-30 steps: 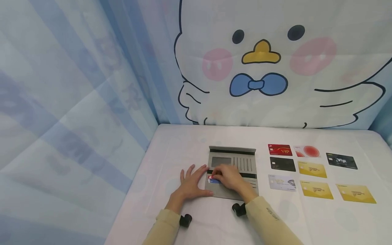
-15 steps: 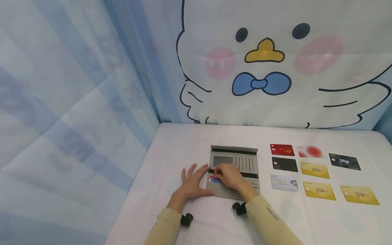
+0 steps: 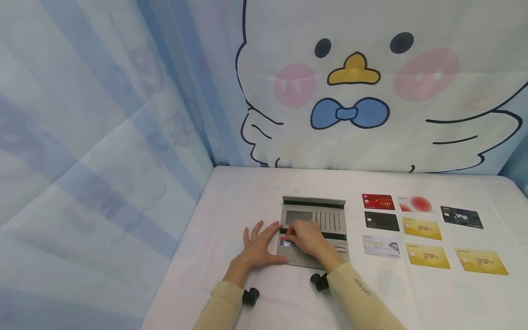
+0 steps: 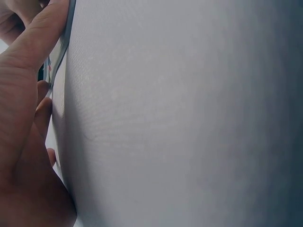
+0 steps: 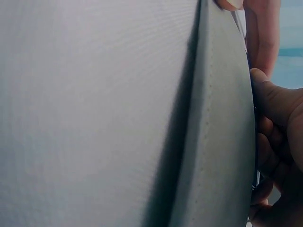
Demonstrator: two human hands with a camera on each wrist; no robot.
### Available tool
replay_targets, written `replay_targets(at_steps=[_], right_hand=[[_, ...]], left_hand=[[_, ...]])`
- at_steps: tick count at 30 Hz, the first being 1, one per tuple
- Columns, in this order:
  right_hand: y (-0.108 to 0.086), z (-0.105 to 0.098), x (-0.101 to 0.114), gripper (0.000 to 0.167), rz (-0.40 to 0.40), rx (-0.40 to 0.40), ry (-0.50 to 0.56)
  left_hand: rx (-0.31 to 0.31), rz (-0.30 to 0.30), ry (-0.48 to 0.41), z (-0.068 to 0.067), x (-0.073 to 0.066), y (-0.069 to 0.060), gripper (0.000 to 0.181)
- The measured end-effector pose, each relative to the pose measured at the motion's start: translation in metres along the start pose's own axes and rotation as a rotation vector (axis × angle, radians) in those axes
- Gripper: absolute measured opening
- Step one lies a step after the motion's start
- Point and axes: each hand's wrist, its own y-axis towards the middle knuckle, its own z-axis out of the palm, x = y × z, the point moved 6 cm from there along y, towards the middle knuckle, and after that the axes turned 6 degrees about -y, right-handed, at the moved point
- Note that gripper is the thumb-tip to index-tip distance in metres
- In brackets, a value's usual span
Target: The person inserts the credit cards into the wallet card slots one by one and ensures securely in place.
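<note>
From above, the head camera looks forward and down, taking in most of the surface (image 3: pixel 231 201) across the lower frame and the backdrop (image 3: pixel 363 149) above it. Both wrist cameras sit low and very near: the left one keeps the left grip (image 4: pixel 21 113) along its left edge, the right one the right grip (image 5: pixel 286 137) along its right. Head and right-wrist views share the grey holder (image 3: pixel 299 260); the left-wrist view probably catches only its edge.

– What lies under your hands?

– Your grey card holder (image 3: pixel 296 260) is spread open, black bands across its top and middle. Your left hand (image 3: pixel 256 251) rests along its left edge.

– And your card?

– Your blue, red-cornered card (image 3: pixel 286 243) sits just below the middle band, pinched by your right hand (image 3: pixel 309 239), which partly covers it.
</note>
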Motion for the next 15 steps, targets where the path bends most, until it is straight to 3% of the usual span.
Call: replay_targets(at_steps=[15], right_hand=[[-0.0036,0.0041,0.0003,0.015,0.004,-0.008,-0.009]], left_hand=[[-0.005,0.008,-0.018,0.0012,0.002,-0.0002,0.095]])
